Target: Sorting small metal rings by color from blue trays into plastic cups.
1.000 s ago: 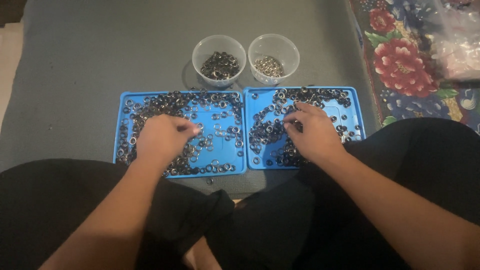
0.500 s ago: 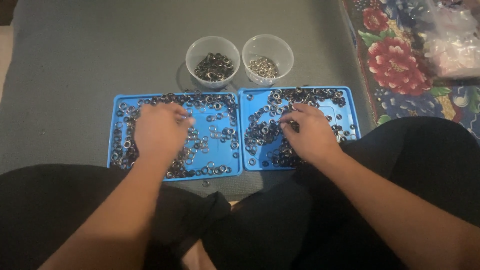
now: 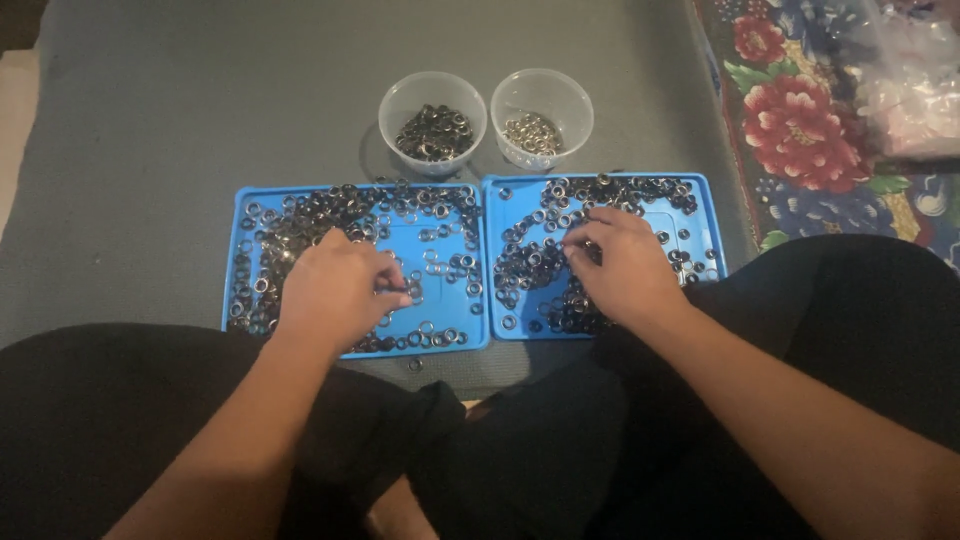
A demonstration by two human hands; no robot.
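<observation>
Here, your left hand (image 3: 335, 290): fingers pinched narrow on rings, left tray (image 3: 452, 232).
Right hand (image 3: 620, 270): pinched likewise, right tray (image 3: 700, 215).
Room: bare grey mat (image 3: 200, 110) beyond trays.

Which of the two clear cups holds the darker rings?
The left cup, beyond the left blue tray; its rings look dark, while the right cup holds paler, silvery ones.

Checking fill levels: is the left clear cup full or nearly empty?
Low, not empty. The left clear cup holds a shallow heap of dark rings on its bottom; its walls above show bare.
</observation>
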